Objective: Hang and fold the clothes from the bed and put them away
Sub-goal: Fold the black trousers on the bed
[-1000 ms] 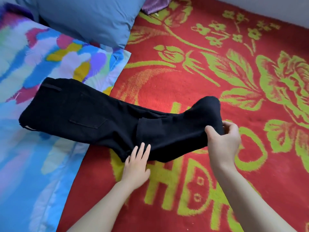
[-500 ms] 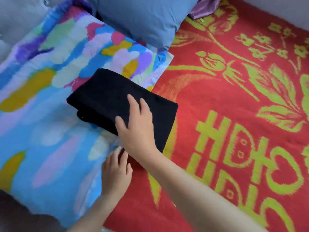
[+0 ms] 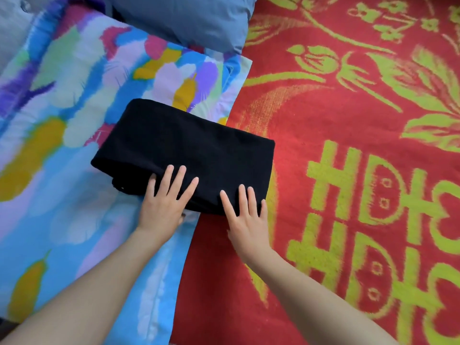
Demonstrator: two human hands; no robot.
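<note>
Both the left hand [image 3: 163, 204] and right hand [image 3: 245, 215] are pressing flat, straight fingers [image 3: 179, 181] on the folded black garment [image 3: 184, 150], likely needing lifting away next.

Both hands flat on folded black trousers [image 3: 184, 148]

Left hand [image 3: 163, 204] and right hand [image 3: 245, 217] press its near edge; it straddles a colourful quilt [image 3: 74, 95] and red blanket [image 3: 348, 120].
</note>
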